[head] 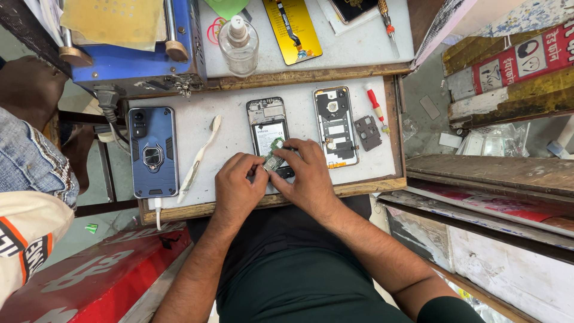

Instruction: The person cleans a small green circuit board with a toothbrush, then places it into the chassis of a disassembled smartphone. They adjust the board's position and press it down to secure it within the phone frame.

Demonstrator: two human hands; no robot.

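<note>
An opened phone (267, 128) with its back off lies on the white work mat (227, 107), battery showing. My left hand (238, 186) and my right hand (306, 174) meet over its lower end. Both pinch a small green circuit board (274, 154) held just above the phone. My right hand's fingers also rest on the phone's bottom edge. A second opened phone frame (335, 125) lies just right of my right hand.
A blue phone in a rugged case (153, 151) lies at the mat's left with a white cable. A white plastic pry tool (199, 157), a red screwdriver (376, 107), a dark cover plate (367, 132), a clear bottle (238, 43) and a blue machine (137, 60) surround the work. Another person's clothing (30, 179) shows at the left.
</note>
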